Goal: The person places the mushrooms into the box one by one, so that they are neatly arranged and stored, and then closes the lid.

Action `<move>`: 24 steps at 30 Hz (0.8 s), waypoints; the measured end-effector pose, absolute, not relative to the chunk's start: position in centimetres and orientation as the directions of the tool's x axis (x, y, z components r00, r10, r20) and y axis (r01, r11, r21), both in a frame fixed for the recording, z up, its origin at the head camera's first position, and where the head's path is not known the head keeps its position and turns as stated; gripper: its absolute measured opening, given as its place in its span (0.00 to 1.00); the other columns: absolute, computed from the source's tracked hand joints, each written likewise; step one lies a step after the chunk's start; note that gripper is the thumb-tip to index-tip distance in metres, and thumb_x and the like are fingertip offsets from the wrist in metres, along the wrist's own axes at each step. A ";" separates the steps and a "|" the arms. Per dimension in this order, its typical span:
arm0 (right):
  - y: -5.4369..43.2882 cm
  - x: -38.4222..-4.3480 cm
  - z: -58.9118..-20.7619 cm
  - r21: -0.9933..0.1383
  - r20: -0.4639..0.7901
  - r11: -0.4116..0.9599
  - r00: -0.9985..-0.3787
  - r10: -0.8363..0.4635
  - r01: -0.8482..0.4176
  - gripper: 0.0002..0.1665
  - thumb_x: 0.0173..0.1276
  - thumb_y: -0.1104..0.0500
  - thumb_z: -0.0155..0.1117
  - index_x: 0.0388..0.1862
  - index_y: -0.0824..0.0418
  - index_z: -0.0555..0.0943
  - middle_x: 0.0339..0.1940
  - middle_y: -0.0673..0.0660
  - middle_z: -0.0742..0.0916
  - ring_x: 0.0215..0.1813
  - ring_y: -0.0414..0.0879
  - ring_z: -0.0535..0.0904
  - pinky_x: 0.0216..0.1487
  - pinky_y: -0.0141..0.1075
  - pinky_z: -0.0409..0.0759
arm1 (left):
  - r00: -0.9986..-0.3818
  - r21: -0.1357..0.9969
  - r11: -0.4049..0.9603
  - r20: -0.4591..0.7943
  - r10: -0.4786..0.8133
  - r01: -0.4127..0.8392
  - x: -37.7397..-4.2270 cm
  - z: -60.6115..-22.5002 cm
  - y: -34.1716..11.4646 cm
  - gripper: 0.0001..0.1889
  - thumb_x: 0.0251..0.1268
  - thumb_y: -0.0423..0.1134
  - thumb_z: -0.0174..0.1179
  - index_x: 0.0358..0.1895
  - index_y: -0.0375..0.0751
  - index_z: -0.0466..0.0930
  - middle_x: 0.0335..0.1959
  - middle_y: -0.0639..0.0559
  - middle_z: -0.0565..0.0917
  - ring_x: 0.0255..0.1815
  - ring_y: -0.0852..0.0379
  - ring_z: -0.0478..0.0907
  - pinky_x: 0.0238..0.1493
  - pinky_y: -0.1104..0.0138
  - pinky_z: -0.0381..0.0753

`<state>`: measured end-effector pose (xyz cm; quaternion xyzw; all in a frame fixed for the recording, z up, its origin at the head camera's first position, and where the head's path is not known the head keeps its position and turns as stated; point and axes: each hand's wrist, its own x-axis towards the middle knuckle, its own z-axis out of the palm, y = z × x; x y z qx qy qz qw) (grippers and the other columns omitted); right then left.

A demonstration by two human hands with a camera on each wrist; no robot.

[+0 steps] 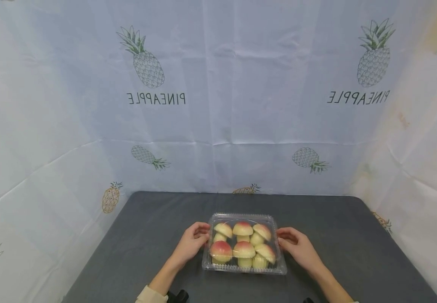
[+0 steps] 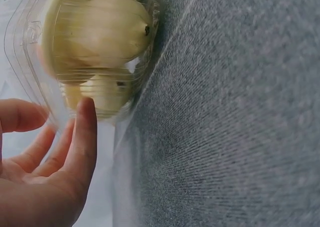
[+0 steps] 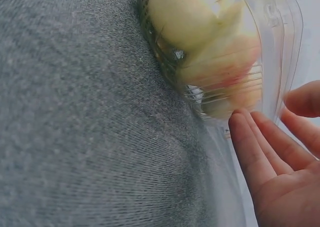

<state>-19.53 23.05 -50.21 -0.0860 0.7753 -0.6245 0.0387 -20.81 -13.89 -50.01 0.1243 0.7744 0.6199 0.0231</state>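
Observation:
A clear plastic clamshell container (image 1: 245,269) lies on the dark table with its lid down. Several pale yellow mushroom-shaped pieces (image 1: 243,249) with reddish caps fill it in two rows. At its left side, my left hand (image 1: 193,242) holds the rim between thumb and fingers. My right hand (image 1: 297,246) does the same at the right side. In the left wrist view, the thumb and fingers (image 2: 82,142) meet the rim corner and ribbed side wall. The right wrist view has the fingers (image 3: 255,152) against the opposite wall, thumb at the rim.
A dark grey cloth covers the table (image 1: 165,210). White curtains (image 1: 233,105) printed with pineapples stand behind it and on both sides. Near the front edge, a small black object (image 1: 182,296) shows by the left wrist.

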 end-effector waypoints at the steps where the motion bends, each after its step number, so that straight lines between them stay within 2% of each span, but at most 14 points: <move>1: 23.0 -19.5 -50.2 -0.975 0.047 0.207 -0.982 -0.182 -0.085 0.23 0.75 0.61 0.63 0.63 0.73 0.75 0.56 0.69 0.83 0.51 0.45 0.85 0.48 0.37 0.84 | -0.969 0.966 0.202 0.116 0.217 0.161 -20.8 -50.0 -13.9 0.16 0.73 0.29 0.58 0.60 0.28 0.75 0.50 0.34 0.81 0.46 0.44 0.82 0.39 0.65 0.84; 5: 23.0 -19.4 -50.2 -0.973 0.046 0.215 -0.980 -0.193 -0.088 0.24 0.75 0.61 0.63 0.65 0.72 0.75 0.58 0.69 0.83 0.51 0.43 0.85 0.49 0.36 0.84 | -0.972 0.966 0.210 0.108 0.208 0.152 -20.9 -50.0 -13.9 0.16 0.73 0.29 0.58 0.60 0.29 0.75 0.50 0.37 0.81 0.45 0.46 0.82 0.39 0.65 0.84; 10: 23.4 -18.6 -49.9 -0.969 0.034 0.229 -0.970 -0.239 -0.090 0.29 0.75 0.60 0.64 0.69 0.73 0.71 0.57 0.70 0.82 0.50 0.44 0.85 0.48 0.38 0.85 | -0.969 0.970 0.188 0.113 0.221 0.157 -20.9 -50.0 -14.0 0.16 0.75 0.30 0.58 0.61 0.28 0.74 0.51 0.37 0.81 0.47 0.44 0.82 0.41 0.65 0.85; 16: 23.9 -17.3 -49.2 -0.963 -0.023 0.263 -0.951 -0.308 -0.062 0.33 0.76 0.55 0.63 0.72 0.72 0.68 0.54 0.65 0.84 0.48 0.48 0.85 0.47 0.41 0.84 | -0.966 0.968 0.190 0.121 0.227 0.166 -20.7 -49.9 -14.1 0.17 0.76 0.32 0.57 0.62 0.28 0.74 0.50 0.37 0.81 0.48 0.44 0.82 0.41 0.66 0.85; 20: 24.0 -16.6 -49.2 -0.961 -0.032 0.270 -0.937 -0.349 -0.068 0.35 0.77 0.56 0.63 0.74 0.72 0.66 0.52 0.63 0.84 0.47 0.48 0.85 0.46 0.41 0.84 | -0.965 0.961 0.224 0.109 0.239 0.164 -20.3 -49.8 -14.2 0.18 0.77 0.34 0.57 0.63 0.30 0.74 0.50 0.39 0.80 0.48 0.47 0.82 0.42 0.66 0.84; 24: 24.3 -16.2 -49.3 -0.964 -0.025 0.254 -0.922 -0.387 -0.081 0.36 0.77 0.58 0.61 0.76 0.73 0.62 0.51 0.64 0.84 0.47 0.47 0.85 0.45 0.43 0.84 | -0.962 0.954 0.255 0.093 0.255 0.160 -19.7 -49.6 -14.3 0.19 0.77 0.33 0.56 0.65 0.29 0.73 0.51 0.39 0.80 0.48 0.47 0.82 0.45 0.61 0.85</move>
